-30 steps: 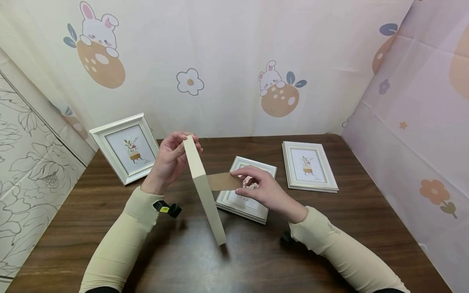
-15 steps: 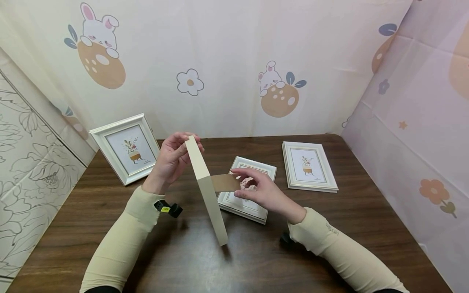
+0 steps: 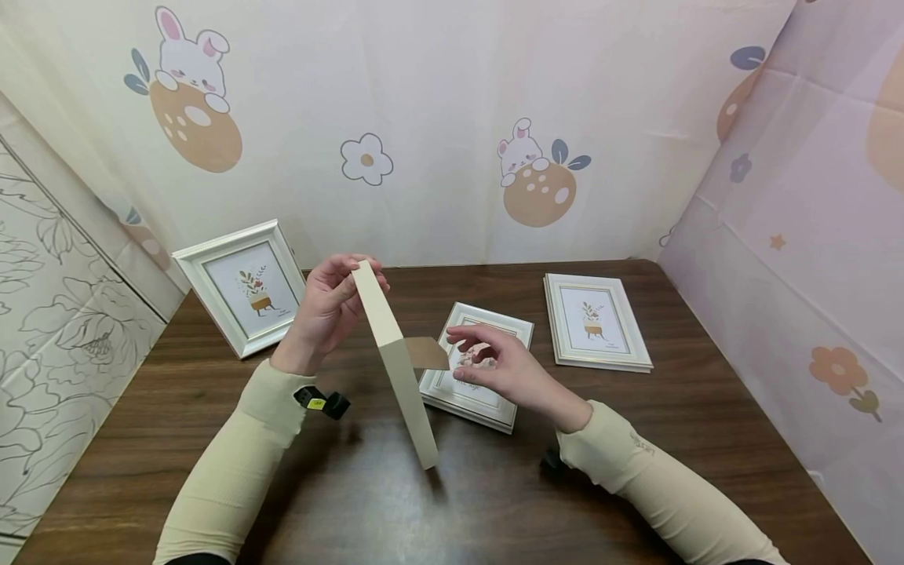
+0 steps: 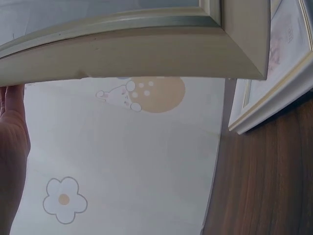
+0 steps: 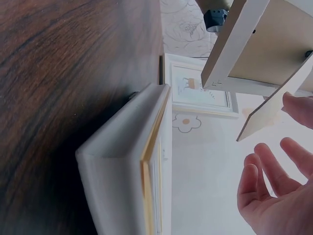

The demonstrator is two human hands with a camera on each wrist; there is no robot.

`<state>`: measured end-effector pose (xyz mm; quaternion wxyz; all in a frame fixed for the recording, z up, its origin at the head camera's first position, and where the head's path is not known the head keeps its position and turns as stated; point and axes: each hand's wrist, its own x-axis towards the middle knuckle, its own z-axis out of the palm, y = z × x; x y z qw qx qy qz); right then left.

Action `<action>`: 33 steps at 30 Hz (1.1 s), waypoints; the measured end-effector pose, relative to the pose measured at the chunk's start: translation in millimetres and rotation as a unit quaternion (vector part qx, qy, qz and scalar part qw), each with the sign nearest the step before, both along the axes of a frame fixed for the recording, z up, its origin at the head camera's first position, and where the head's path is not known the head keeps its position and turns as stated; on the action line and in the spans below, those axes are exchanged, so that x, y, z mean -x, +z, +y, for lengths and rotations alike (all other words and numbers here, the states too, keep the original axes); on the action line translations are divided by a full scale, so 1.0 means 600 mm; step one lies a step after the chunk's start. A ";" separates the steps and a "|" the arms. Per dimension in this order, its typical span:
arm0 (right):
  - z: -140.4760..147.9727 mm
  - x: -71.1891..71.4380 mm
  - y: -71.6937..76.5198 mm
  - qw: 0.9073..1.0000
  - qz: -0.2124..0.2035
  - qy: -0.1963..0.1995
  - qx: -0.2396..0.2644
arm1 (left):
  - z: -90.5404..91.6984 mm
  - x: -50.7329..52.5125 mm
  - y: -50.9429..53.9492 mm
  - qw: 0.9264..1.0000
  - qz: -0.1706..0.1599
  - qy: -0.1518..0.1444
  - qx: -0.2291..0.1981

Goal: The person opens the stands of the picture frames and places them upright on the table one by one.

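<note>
My left hand (image 3: 326, 310) grips the upper end of a cream picture frame (image 3: 401, 377), held up edge-on to the head camera. From its back a brown stand flap (image 3: 428, 353) sticks out to the right. My right hand (image 3: 512, 369) is just right of the flap, fingers apart and loosely bent, pinching nothing. In the right wrist view the flap (image 5: 274, 110) angles out from the frame's back (image 5: 274, 49), close to the thumb of my right hand (image 5: 281, 196); whether they touch is unclear. The left wrist view shows the frame's moulded edge (image 4: 132, 51) and part of my left hand (image 4: 12, 147).
A white frame with a plant picture (image 3: 257, 292) stands tilted at the back left. Another white frame (image 3: 476, 408) lies behind my right hand, and white framing (image 3: 600, 357) lies at the back right. Patterned cloth (image 3: 438, 78) hangs behind the brown table (image 3: 339, 502).
My right fingers, which were on the flap's end, have come off it. The flap now looks shorter from the head, its corner bare. The held frame has shifted only slightly.
</note>
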<state>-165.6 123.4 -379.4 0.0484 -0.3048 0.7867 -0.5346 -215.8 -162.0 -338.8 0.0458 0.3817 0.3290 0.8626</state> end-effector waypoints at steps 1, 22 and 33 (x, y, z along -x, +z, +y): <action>0.002 0.001 -0.002 1.000 0.002 -0.001 0.001 | -0.001 0.000 0.000 1.000 0.000 0.001 -0.001; 0.056 0.002 -0.024 0.999 0.015 -0.026 -0.031 | -0.036 0.015 0.018 0.985 -0.033 0.168 0.033; 0.080 -0.002 -0.031 0.998 0.011 -0.034 -0.060 | -0.057 0.035 0.029 0.954 -0.109 0.269 0.076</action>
